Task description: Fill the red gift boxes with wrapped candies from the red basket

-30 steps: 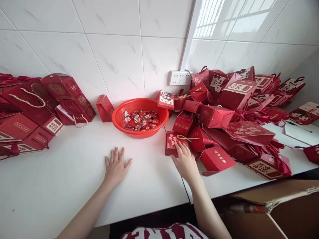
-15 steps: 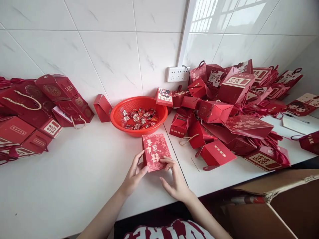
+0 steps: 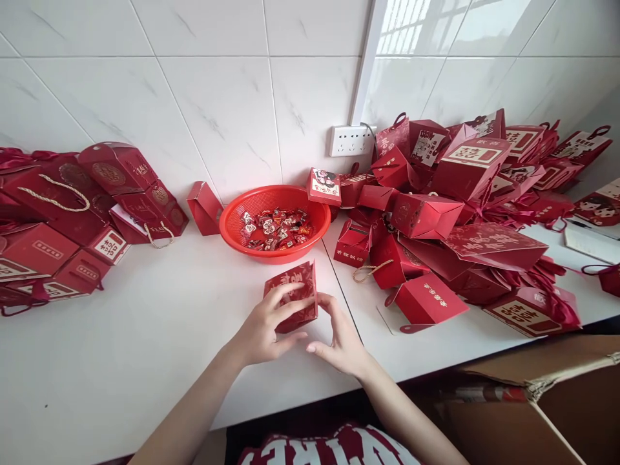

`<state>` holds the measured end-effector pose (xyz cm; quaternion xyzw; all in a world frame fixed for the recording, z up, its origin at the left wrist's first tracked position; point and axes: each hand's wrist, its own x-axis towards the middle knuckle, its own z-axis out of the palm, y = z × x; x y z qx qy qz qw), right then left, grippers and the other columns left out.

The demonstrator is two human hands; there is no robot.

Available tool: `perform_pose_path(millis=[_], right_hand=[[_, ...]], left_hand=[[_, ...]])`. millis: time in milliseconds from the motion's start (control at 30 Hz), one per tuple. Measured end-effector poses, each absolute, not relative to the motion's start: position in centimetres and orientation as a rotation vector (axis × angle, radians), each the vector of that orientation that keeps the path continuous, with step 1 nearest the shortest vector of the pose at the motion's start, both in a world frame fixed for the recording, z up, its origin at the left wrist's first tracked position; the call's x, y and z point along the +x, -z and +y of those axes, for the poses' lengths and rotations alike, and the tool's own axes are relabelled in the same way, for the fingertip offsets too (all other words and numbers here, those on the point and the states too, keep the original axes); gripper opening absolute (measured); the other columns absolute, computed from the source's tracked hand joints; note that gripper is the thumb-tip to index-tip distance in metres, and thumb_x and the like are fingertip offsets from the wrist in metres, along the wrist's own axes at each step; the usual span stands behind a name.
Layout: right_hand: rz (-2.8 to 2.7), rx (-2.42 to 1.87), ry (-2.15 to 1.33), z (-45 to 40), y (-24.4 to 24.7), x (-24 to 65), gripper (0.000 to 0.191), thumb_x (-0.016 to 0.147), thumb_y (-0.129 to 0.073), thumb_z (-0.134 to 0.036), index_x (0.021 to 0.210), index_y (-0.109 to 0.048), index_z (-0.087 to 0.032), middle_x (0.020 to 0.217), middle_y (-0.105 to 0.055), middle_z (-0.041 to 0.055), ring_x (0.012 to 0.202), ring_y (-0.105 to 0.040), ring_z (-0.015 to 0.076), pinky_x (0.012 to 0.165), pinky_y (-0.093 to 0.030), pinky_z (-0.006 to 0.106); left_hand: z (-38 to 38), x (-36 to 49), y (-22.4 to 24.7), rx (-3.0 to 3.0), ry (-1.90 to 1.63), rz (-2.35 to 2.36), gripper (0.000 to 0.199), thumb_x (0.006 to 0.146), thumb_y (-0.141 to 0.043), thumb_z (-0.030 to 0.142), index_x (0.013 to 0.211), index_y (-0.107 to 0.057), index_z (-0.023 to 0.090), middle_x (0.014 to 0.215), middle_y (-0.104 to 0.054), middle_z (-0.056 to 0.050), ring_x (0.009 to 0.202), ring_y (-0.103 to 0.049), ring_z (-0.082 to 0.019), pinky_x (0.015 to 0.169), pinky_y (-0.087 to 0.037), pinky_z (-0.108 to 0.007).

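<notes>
A small red gift box [image 3: 307, 276] with pale flower print and lettering stands on the white table between my hands, turned at an angle. My left hand [image 3: 264, 324] has its fingers laid across the front of the box, its thumb low near the bottom edge. At the box's right edge are the fingertips of my right hand [image 3: 343, 337], the thumb held apart from them. My fingers cover part of the printed face. Just behind the box sits a red plastic basket [image 3: 227, 240] with wrapped candies [image 3: 281, 227] in it.
Many red gift boxes [image 3: 426, 216] are heaped on the right, and more boxes [image 3: 53, 248] are stacked on the left. One red box [image 3: 205, 208] stands left of the basket. An open cardboard carton [image 3: 489, 420] is below the table edge at the lower right.
The gift box has turned, its printed face now angled and darker. My left hand has moved from its left side to across its front; my right fingers have shifted to its right edge.
</notes>
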<state>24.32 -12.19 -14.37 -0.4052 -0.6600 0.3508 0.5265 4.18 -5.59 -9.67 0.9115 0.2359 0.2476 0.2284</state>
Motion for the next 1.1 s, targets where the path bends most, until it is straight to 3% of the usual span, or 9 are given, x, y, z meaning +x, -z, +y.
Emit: perform_pose_path(millis=[133,200,267,367,567,700,867,967,1100], right_hand=[[-1.511,-1.131,-0.790,-11.5,13.2,23.8,0.051,0.093,-0.061,-0.043,0.135,-0.039,-0.023,0.101,-0.065,0.0049,0.083,-0.063,0.0191,0.075,-0.051,0.032],[-1.452,-1.261,-0.730,-10.9,12.6,23.8,0.029,0.098,-0.053,-0.041,0.119,-0.051,-0.022,0.075,-0.058,-0.0020,0.062,-0.054,0.0149,0.059,-0.045,0.027],[-1.426,-1.317,-0.688,-10.4,11.8,24.0,0.024,0.100,-0.048,-0.042,0.096,-0.059,-0.021,0.063,-0.049,-0.0042,0.053,-0.045,0.0125,0.054,-0.039,0.025],[-1.457,-1.251,-0.698,-9.9,10.4,24.3,0.035,0.101,-0.044,-0.042,0.080,-0.062,-0.020,0.066,-0.055,-0.0014,0.058,-0.049,0.0128,0.059,-0.041,0.025],[-1.436,-1.204,-0.570,-9.7,8.5,24.7,0.030,0.101,-0.047,-0.036,0.095,-0.072,-0.021,0.079,-0.067,0.0024,0.074,-0.063,0.0174,0.069,-0.048,0.026],[-1.429,-1.208,-0.515,-9.5,8.4,24.9,0.028,0.101,-0.047,-0.035,0.098,-0.071,-0.021,0.083,-0.069,0.0040,0.076,-0.064,0.0186,0.069,-0.049,0.028],[-1.663,-1.023,-0.678,-8.3,8.2,24.2,0.027,0.102,-0.046,-0.033,0.102,-0.070,-0.022,0.099,-0.071,0.0060,0.091,-0.065,0.0193,0.082,-0.048,0.030],[-1.718,-0.972,-0.938,-6.7,8.4,23.5,0.032,0.102,-0.045,-0.041,0.099,-0.069,-0.020,0.099,-0.070,0.0054,0.085,-0.064,0.0177,0.078,-0.048,0.029],[-1.788,-1.103,-1.012,-4.3,8.0,23.3,0.043,0.100,-0.043,-0.051,0.083,-0.066,-0.018,0.077,-0.065,0.0019,0.071,-0.057,0.0159,0.066,-0.044,0.027]], left_hand=[[-6.0,5.4,8.9,2.616,-0.629,0.658,0.063,0.092,-0.060,0.025,0.150,-0.037,0.027,0.161,-0.025,-0.009,0.143,-0.037,-0.028,0.116,-0.040,-0.042],[-6.0,5.7,8.8,2.638,-0.621,0.677,0.064,0.093,-0.059,0.023,0.152,-0.033,0.026,0.161,-0.024,-0.008,0.143,-0.037,-0.025,0.116,-0.040,-0.040],[-5.8,5.9,8.8,2.678,-0.648,0.699,0.069,0.091,-0.062,0.026,0.152,-0.030,0.024,0.160,-0.027,-0.010,0.143,-0.038,-0.025,0.115,-0.042,-0.040],[-5.4,5.7,8.8,2.845,-0.823,0.747,0.061,0.089,-0.067,0.028,0.144,-0.041,0.022,0.152,-0.041,-0.013,0.130,-0.053,-0.026,0.105,-0.050,-0.040],[-6.2,4.4,8.8,3.184,-1.239,0.860,0.021,0.084,-0.073,0.032,0.098,-0.064,0.018,0.118,-0.068,-0.012,0.084,-0.066,-0.020,0.075,-0.052,-0.035],[-7.4,3.3,8.7,3.200,-1.348,0.796,0.018,0.082,-0.074,0.027,0.099,-0.069,0.021,0.112,-0.069,-0.009,0.091,-0.062,-0.021,0.079,-0.049,-0.034],[-6.2,1.9,6.6,2.808,-1.273,0.905,0.016,0.088,-0.063,0.022,0.078,-0.075,0.022,0.143,-0.051,-0.008,0.128,-0.048,-0.032,0.103,-0.042,-0.046],[-3.8,0.7,5.8,2.443,-0.962,0.942,0.026,0.094,-0.054,0.023,0.080,-0.076,0.021,0.137,-0.056,-0.008,0.115,-0.059,-0.025,0.093,-0.049,-0.036],[-1.4,-0.6,7.4,2.168,-0.893,0.891,0.027,0.096,-0.048,0.028,0.089,-0.072,0.018,0.094,-0.069,-0.007,0.088,-0.064,-0.020,0.078,-0.050,-0.031]])
